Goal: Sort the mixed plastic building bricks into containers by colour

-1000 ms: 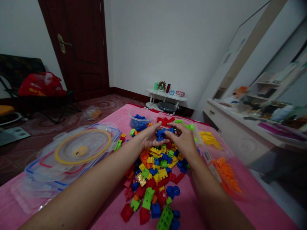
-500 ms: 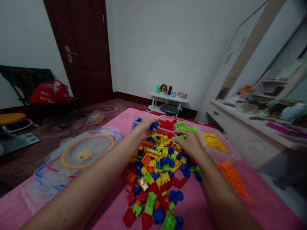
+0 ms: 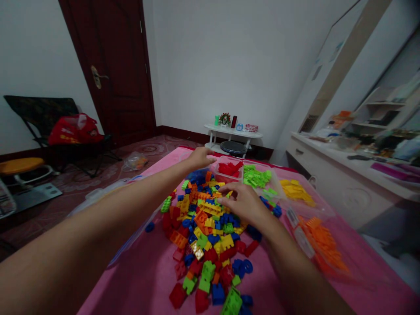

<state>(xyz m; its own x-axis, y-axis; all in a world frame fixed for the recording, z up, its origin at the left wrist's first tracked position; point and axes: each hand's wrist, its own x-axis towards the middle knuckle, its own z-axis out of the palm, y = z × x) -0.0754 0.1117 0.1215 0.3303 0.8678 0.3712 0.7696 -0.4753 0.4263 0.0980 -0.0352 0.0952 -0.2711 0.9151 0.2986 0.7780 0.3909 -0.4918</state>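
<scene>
My left hand is above the far-left tub of blue bricks, fingers stretched to the right and apart, with no brick visible in it. A heap of mixed building bricks in red, yellow, blue, green and orange spreads over the pink cloth. Over the heap's far right part hovers my right hand, thumb and fingers apart and curved down towards yellow and blue bricks. Whether its fingertips touch them I cannot tell. Just beyond the hands stands a clear tub of red bricks.
To the right are tubs of green bricks, yellow bricks and orange bricks. Clear lids lie at left, partly behind my left arm. The pink table cloth lies beneath everything. A white dresser stands at right.
My left hand has moved up and away over the blue tub, and the blue bricks it held are out of sight. My right hand has come left and nearer, over the heap.
</scene>
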